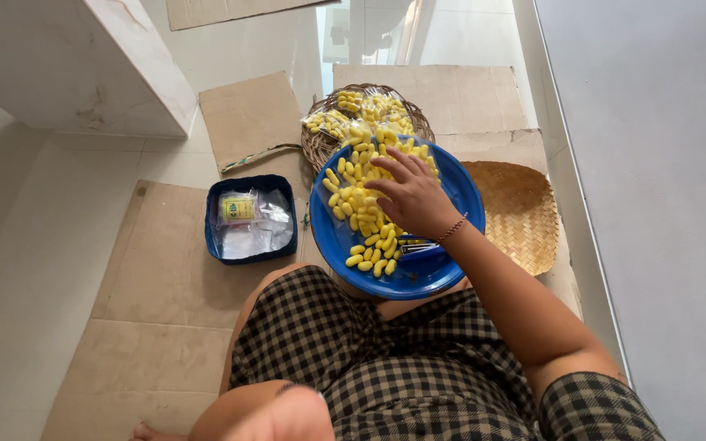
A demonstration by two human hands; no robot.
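Flat brown cardboard sheets (165, 269) cover the white floor. On the person's lap sits a round blue plastic plate (451, 192), close for easy reach. Their right hand (408, 196) lies with fingers spread on the small yellow oval pieces (361, 204). I cannot see the left hand.

left hand out of view, small tool (418, 247) half-hidden
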